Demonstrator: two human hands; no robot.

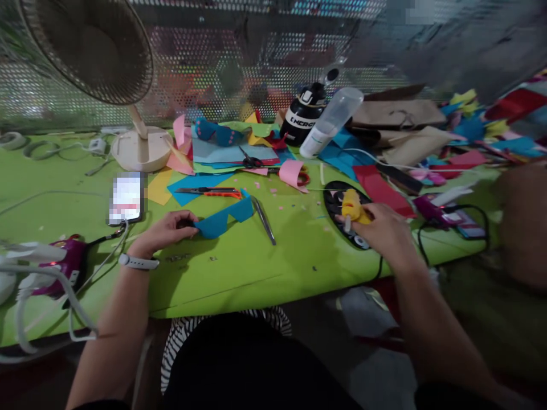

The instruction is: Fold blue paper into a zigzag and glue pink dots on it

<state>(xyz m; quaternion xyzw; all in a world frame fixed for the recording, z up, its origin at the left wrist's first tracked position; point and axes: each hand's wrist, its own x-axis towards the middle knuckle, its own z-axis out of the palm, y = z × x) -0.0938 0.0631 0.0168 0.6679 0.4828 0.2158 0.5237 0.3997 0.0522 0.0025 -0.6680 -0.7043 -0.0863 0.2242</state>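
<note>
My left hand [173,229] pinches the left end of a blue glasses-shaped cutout [217,223], held just above the green table. At the right, my right hand [387,230] is closed on a yellow tool [351,206] that looks like a hot glue gun; its far parts are small and blurred. Beneath that tool lies a black oval tray [335,199] with round marks or holes. A pair of metal tweezers [265,221] rests right of the cutout. Behind the cutout is an orange and black utility knife [211,192] on blue paper [183,197].
A fan [141,145], a phone [126,196] and a purple power strip [64,265] stand left. Paper scraps, scissors [252,162], decorated blue paper glasses [217,134], a black bottle [301,117] and a clear bottle [333,122] line the back. Another person's arm [523,222] shows right.
</note>
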